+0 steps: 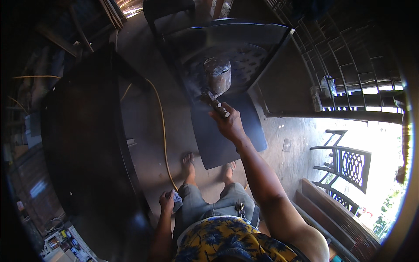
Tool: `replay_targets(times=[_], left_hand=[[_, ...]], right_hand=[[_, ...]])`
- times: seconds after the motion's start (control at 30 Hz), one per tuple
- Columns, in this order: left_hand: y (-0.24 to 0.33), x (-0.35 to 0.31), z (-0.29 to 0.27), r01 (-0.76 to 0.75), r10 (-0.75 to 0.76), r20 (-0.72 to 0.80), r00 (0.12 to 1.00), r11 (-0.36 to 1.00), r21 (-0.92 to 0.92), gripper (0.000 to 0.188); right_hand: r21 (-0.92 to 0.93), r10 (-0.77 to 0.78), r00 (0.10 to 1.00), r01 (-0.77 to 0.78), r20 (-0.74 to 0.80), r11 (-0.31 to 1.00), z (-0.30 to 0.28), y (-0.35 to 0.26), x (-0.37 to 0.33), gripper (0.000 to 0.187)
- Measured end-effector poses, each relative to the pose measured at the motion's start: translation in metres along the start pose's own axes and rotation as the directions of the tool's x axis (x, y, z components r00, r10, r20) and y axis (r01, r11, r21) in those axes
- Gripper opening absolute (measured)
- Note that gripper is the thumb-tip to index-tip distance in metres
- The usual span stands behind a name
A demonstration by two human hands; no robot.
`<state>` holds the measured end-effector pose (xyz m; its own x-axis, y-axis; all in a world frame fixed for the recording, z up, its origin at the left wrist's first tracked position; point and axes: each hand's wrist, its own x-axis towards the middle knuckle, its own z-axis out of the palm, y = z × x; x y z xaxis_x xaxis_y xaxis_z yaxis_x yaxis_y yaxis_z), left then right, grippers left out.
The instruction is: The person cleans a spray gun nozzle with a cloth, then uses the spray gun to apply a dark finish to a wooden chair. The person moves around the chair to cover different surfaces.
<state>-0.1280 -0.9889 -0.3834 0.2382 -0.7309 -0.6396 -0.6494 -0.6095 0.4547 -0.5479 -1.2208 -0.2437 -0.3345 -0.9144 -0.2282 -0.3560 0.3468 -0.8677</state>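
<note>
My right hand [230, 122] reaches forward, its fingers wrapped round the handle of a spray gun [218, 105]. A paint-caked cup [219, 78] sits on the gun. Behind the cup rises the dark backrest [248, 40] of a chair with a cut-out lattice, which the cup partly hides. The chair's flat, smooth dark seat [227, 139] lies beneath my right hand and wrist, close to my feet. Low beside my left leg, my left hand [166, 201] is closed on a crumpled pale cloth [177, 198].
A yellow hose [163, 126] runs along the floor to my left. Beyond it stands a large dark furniture piece [83, 126]. On the right are lattice-backed chairs [354, 168], wooden boards [327, 212] and a metal grille [349, 65]. Another dark stool or chair [168, 9] stands farther off.
</note>
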Motion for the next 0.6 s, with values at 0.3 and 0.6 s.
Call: replay_targets(times=[0.3, 0.6], left_hand=[[-0.015, -0.003, 0.0, 0.074, -0.072, 0.036, 0.997, 0.996, -0.044, 0.036], [-0.018, -0.005, 0.004, 0.068, -0.066, 0.022, 0.998, 0.994, -0.089, 0.034]], right_hand=[[-0.096, 0.089, 0.995, -0.085, 0.039, 0.992, 0.027, 0.085, -0.003, 0.039], [-0.061, 0.154, 0.955, -0.175, -0.253, 0.983, 0.019, 0.13, -0.006, 0.037]])
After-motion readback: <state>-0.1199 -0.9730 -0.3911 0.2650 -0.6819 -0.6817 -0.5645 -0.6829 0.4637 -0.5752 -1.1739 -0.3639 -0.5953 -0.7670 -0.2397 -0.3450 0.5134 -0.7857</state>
